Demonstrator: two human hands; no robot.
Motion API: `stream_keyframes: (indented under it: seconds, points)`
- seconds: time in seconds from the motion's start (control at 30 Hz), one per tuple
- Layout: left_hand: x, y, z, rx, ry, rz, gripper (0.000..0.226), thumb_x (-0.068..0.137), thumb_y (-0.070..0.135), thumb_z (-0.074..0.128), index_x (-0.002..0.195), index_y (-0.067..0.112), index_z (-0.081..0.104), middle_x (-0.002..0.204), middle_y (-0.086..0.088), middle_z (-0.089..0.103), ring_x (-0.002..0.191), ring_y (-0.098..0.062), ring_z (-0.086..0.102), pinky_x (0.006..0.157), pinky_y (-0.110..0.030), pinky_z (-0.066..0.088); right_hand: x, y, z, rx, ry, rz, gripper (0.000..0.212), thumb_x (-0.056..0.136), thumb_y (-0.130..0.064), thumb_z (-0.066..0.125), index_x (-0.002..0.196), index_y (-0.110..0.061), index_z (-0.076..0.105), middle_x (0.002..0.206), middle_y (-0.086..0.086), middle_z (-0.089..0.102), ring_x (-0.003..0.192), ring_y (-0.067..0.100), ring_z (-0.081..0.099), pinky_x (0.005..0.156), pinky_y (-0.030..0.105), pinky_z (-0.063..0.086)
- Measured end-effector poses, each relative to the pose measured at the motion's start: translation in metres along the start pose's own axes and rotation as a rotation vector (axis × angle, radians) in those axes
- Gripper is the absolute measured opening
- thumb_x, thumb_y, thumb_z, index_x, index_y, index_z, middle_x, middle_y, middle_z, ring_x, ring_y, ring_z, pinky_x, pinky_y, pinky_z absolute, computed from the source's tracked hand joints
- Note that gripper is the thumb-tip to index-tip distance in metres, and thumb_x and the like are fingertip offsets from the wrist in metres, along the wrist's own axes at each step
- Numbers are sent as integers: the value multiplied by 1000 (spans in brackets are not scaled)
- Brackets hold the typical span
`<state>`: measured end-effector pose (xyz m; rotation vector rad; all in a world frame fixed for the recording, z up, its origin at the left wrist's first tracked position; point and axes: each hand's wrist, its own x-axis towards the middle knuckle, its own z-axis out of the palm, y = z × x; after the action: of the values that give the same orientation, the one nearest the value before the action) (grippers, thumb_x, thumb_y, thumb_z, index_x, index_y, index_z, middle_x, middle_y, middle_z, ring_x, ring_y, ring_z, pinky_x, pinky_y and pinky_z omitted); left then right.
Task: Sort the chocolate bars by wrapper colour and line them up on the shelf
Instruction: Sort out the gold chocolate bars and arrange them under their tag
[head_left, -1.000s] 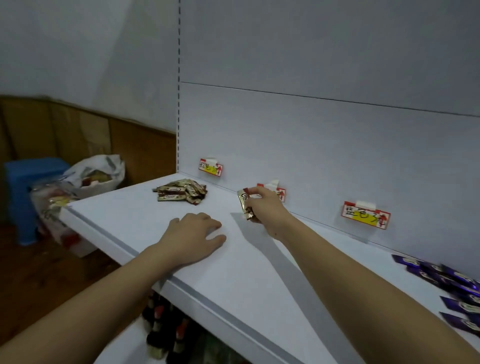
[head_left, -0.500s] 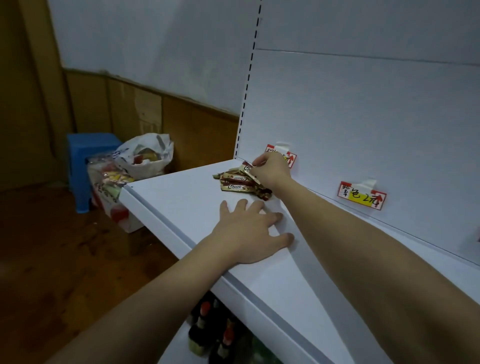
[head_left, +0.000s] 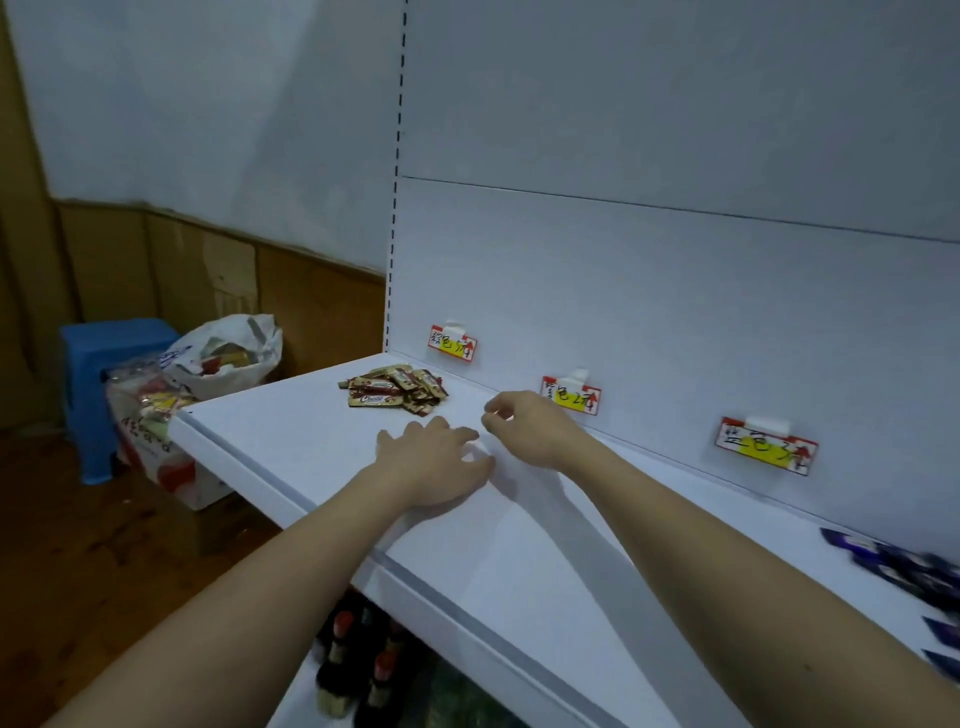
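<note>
A loose pile of brown-and-gold chocolate bars (head_left: 397, 396) lies at the back left of the white shelf (head_left: 291, 447), below the leftmost price label. Purple-wrapped bars (head_left: 904, 569) lie blurred at the right edge of the shelf. My left hand (head_left: 434, 462) rests palm down on the shelf with its fingers spread. My right hand (head_left: 530, 428) hovers just right of the brown pile, fingers loosely curled and holding nothing.
Three red-and-yellow price labels (head_left: 452, 344) (head_left: 570, 396) (head_left: 766, 446) stick to the back panel. A white bag of goods (head_left: 228, 351) and a blue stool (head_left: 98, 364) stand on the floor at left. Dark bottles (head_left: 358, 670) stand under the shelf.
My right hand carried a brown bar to the pile, let it go there, and has drawn back to the right with nothing in it. My left hand stayed on the shelf.
</note>
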<state>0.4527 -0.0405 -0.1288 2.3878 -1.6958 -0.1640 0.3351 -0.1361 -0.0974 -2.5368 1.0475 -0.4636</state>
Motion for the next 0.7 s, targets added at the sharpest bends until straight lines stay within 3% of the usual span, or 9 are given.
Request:
stream_keyframes:
  seconds: [0.17, 0.27, 0.37, 0.47, 0.6, 0.7]
  points:
    - [-22, 101, 7, -74, 5, 102, 51, 90, 62, 35, 137, 44, 44, 133, 1, 52, 125, -26, 44, 97, -48, 33, -89, 46, -65, 5, -11, 67, 36, 98, -37, 47, 127, -21, 61, 129, -2, 61, 120, 19, 54, 99, 33, 43]
    - [-32, 165, 14, -105, -25, 172, 53, 91, 64, 37, 140, 45, 42, 140, 5, 49, 130, -23, 42, 102, -47, 35, -143, 86, -108, 11, 38, 137, 35, 98, -36, 46, 126, -21, 62, 129, -4, 61, 118, 17, 54, 92, 28, 41]
    - [-41, 228, 26, -154, -28, 261, 50, 91, 61, 40, 138, 43, 46, 146, 7, 45, 133, -22, 40, 105, -46, 33, -195, 137, -145, 23, 80, 225, 30, 97, -36, 47, 115, -20, 65, 123, -3, 64, 109, 18, 58, 94, 34, 47]
    - [-47, 286, 39, -217, -28, 354, 46, 92, 58, 44, 135, 41, 49, 143, 6, 48, 131, -20, 43, 107, -46, 34, -237, 186, -176, 18, 170, 317, 28, 96, -33, 51, 116, -20, 66, 120, -1, 65, 105, 17, 60, 94, 33, 47]
    - [-44, 346, 54, -332, -33, 469, 37, 93, 44, 53, 129, 34, 58, 131, 4, 57, 119, -18, 52, 101, -38, 43, -278, 241, -208, 48, 317, 417, 26, 96, -23, 54, 118, -15, 66, 119, 1, 66, 101, 13, 56, 88, 25, 40]
    - [-30, 380, 62, -428, -43, 551, 26, 93, 30, 59, 118, 29, 65, 118, 3, 64, 100, -13, 57, 87, -27, 46, -298, 270, -215, 108, 411, 470, 24, 95, -15, 56, 116, -13, 67, 114, 2, 66, 102, 13, 56, 87, 22, 37]
